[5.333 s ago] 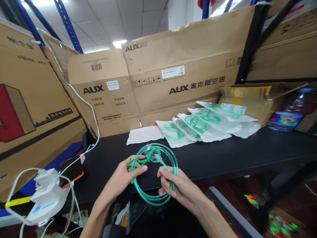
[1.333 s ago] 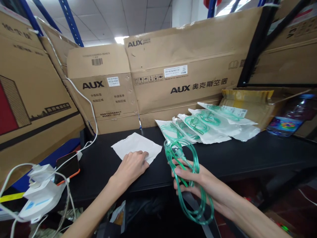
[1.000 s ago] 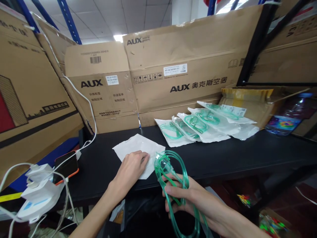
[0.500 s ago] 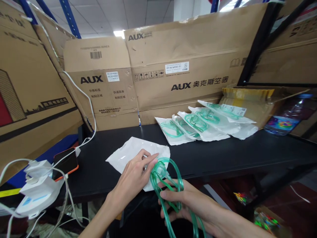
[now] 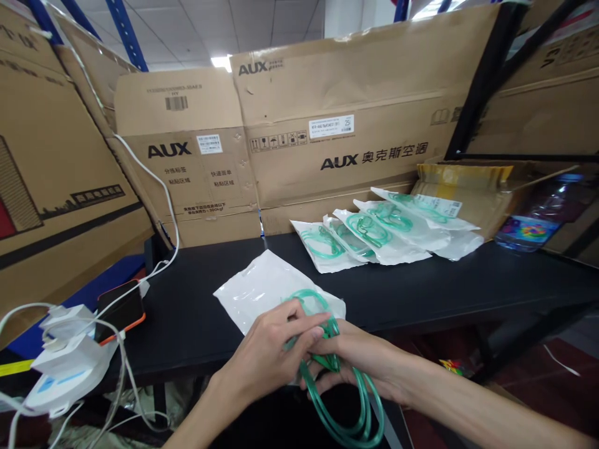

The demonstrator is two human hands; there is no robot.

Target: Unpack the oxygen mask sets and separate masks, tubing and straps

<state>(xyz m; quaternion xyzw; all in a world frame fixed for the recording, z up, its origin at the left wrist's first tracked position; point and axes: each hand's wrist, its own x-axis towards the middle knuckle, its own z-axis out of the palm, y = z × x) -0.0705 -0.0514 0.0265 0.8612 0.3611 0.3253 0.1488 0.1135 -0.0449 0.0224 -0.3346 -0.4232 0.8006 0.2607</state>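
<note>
Where 2 hands meet, tubing hangs.

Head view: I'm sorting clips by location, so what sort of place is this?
Probably a workshop or storeroom workbench: a flat black tabletop, an overlapping row of white plastic pouches with green tubing inside, and brown cardboard panels standing behind.

A ceiling light glares above the AUX carton facing you; highlights streak the white pouch below it, shadow darkens the floor farther down, outer edges stretching.
</note>
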